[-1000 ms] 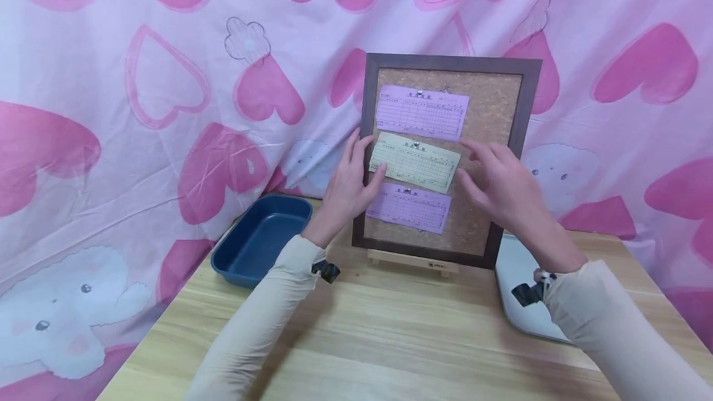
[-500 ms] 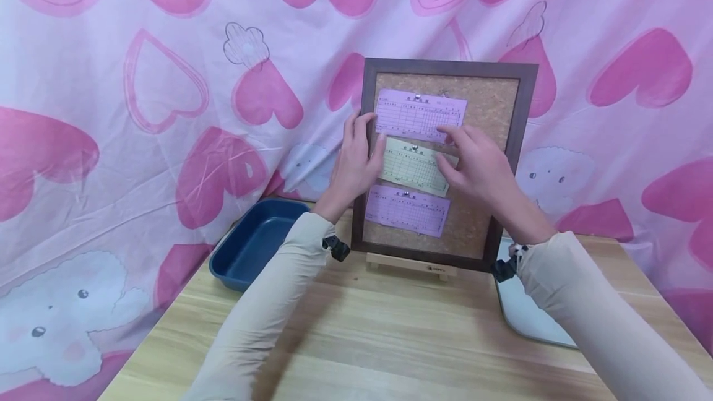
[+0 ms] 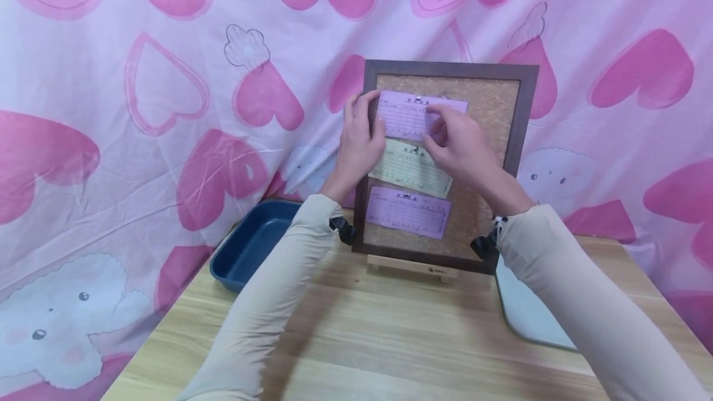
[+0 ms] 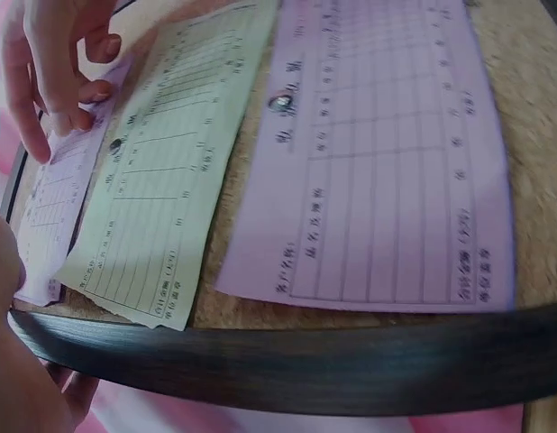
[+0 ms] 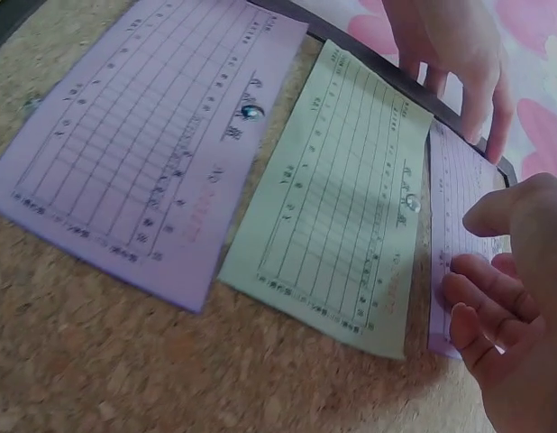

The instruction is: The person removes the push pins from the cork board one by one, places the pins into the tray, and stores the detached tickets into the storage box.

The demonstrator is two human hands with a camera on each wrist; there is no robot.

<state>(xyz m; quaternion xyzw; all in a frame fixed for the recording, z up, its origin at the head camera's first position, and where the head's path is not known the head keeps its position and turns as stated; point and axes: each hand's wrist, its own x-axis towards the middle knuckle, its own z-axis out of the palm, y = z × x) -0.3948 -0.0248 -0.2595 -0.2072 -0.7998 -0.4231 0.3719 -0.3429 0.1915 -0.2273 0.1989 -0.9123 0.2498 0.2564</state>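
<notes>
A dark-framed corkboard (image 3: 490, 110) leans upright on a small wooden easel (image 3: 412, 265). Three printed slips hang on it: an upper purple slip (image 3: 398, 117), a green slip (image 3: 406, 166) and a lower purple slip (image 3: 409, 212). A shiny round pin sits at each slip's top middle, including the upper pin (image 3: 418, 99). My left hand (image 3: 359, 144) grips the frame's left edge, some fingers behind it and the thumb in front. Over the right half of the upper purple slip, my right hand (image 3: 465, 144) has loosely bent fingers, index fingertip just below the pin, nothing held.
A dark blue tray (image 3: 245, 243) stands left of the board, partly behind my left sleeve. On the right lies a pale flat tray (image 3: 529, 314), partly covered by my right forearm. A heart-patterned cloth (image 3: 223, 178) hangs behind the wooden table (image 3: 390, 339).
My left hand has slid up the frame edge, from beside the green slip to the upper purple slip. My right hand has moved left and up over the upper slip, towards its pin.
</notes>
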